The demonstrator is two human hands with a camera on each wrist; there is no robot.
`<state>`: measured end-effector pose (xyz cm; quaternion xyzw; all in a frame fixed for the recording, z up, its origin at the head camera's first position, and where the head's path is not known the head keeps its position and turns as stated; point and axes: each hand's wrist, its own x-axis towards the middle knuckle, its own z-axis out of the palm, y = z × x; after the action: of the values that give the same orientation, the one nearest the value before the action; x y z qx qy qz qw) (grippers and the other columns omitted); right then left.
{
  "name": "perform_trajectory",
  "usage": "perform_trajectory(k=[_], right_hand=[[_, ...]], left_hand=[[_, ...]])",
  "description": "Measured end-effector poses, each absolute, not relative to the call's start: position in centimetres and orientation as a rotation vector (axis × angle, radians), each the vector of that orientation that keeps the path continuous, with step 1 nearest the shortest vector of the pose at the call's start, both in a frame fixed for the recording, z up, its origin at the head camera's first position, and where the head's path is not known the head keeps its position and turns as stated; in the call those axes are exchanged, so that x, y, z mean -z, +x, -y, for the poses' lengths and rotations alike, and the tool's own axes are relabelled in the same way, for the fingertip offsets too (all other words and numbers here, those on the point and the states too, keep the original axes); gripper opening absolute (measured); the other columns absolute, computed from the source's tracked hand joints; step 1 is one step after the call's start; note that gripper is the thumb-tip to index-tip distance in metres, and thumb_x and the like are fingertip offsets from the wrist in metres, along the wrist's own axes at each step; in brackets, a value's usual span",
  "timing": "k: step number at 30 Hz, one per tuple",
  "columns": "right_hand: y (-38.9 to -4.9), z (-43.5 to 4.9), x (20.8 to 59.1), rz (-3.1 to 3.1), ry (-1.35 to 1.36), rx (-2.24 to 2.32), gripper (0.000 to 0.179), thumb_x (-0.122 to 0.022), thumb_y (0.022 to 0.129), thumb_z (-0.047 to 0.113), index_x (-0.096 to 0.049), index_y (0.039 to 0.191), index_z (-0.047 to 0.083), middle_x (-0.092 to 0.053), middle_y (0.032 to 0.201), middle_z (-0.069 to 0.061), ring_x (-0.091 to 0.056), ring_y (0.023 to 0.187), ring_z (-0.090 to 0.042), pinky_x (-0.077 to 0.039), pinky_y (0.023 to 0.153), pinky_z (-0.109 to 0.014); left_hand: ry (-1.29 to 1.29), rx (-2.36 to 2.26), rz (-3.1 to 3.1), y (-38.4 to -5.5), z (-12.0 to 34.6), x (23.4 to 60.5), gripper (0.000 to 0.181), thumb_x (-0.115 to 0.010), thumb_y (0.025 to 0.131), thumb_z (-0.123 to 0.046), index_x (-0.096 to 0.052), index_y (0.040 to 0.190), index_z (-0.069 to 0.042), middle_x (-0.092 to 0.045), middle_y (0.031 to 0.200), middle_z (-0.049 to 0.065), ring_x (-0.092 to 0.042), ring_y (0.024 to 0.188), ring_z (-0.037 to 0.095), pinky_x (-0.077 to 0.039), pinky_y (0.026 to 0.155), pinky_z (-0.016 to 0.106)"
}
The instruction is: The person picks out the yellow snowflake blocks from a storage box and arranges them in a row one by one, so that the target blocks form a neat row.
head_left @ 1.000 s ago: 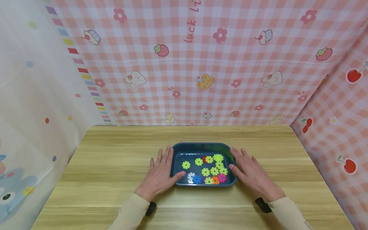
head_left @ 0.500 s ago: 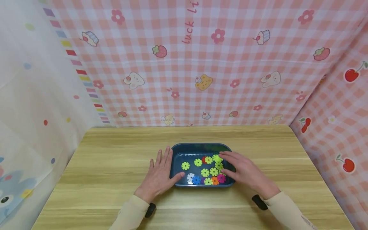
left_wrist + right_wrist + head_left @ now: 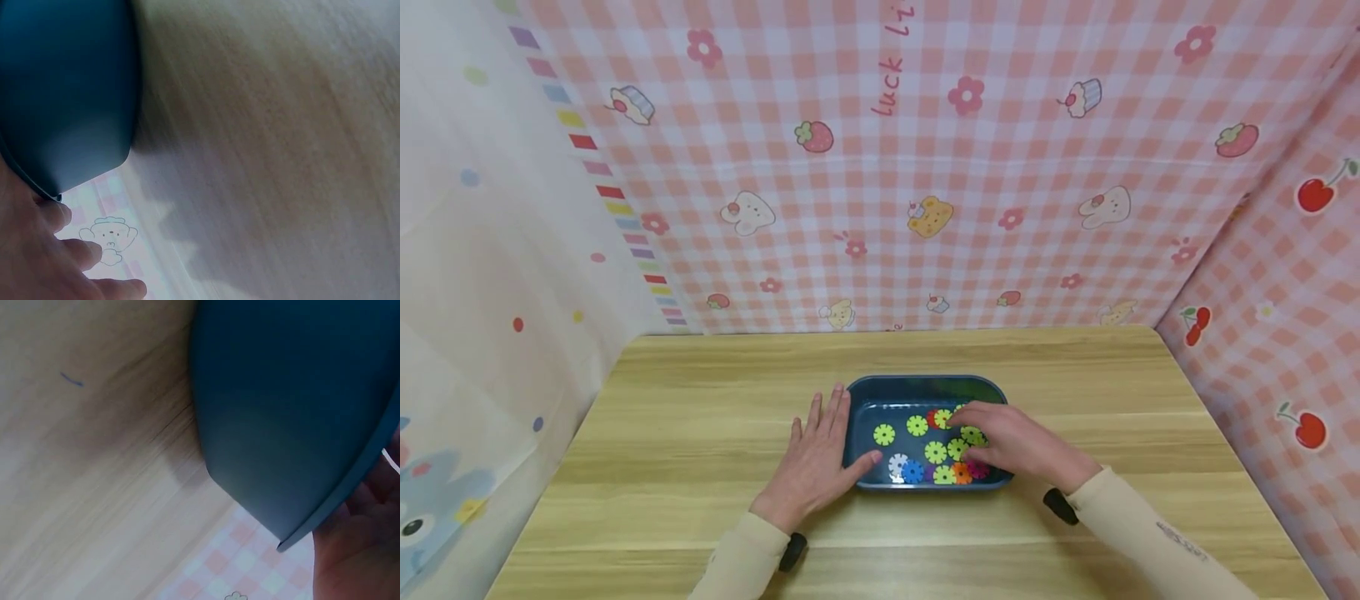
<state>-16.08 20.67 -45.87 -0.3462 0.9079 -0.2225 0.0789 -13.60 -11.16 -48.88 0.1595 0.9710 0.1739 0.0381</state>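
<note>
A dark blue tray (image 3: 925, 390) holds several notched plastic discs. Most are yellow-green, such as the disc (image 3: 884, 434) at the left; a white disc (image 3: 898, 464), a blue disc (image 3: 913, 472) and an orange disc (image 3: 962, 473) lie along the near side. My left hand (image 3: 816, 462) rests against the tray's left side, fingers straight, thumb over the rim. Over the right rim reaches my right hand (image 3: 1022, 437), thumb and fingers apart above the discs, hiding some. Both wrist views show the tray's outer wall (image 3: 69, 94), with the right hand (image 3: 356, 556) past the rim.
The tray stands on a wood-grain table (image 3: 700, 417). A pink checked cloth (image 3: 880, 183) hangs behind the table's far edge, with further cloths at the left and right. A small blue mark (image 3: 72, 380) shows on the tabletop in the right wrist view.
My right hand has left the tray's right side and moved left over the rim, in above the discs. The left hand has stayed against the left side.
</note>
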Motion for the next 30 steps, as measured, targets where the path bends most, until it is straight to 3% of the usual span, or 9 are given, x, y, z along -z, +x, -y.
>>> perform_trajectory(k=[18,30], right_hand=[[-17.4,-19.2,46.0,-2.617,-0.916,0.497,0.036,-0.083,0.089,0.012,-0.073,0.122,0.005,-0.068,0.122,-0.008,-0.062,0.109,-0.022,-0.053,0.102,-0.045],[-17.3,-18.6,46.5,-2.659,-0.930,0.367,0.036,-0.085,0.088,0.016,-0.074,0.119,0.004,-0.071,0.115,-0.009,-0.064,0.100,-0.022,-0.057,0.096,-0.042]], left_hand=[[0.491,-0.549,-2.969,-13.5,11.1,49.0,0.102,-0.050,0.097,-0.070,-0.015,0.165,-0.003,-0.006,0.173,0.013,-0.008,0.157,0.044,-0.019,0.119,0.070],[0.499,-0.546,-2.976,-13.5,11.2,49.1,0.101,-0.050,0.098,-0.069,-0.016,0.165,-0.002,-0.006,0.173,0.013,-0.009,0.157,0.043,-0.020,0.119,0.069]])
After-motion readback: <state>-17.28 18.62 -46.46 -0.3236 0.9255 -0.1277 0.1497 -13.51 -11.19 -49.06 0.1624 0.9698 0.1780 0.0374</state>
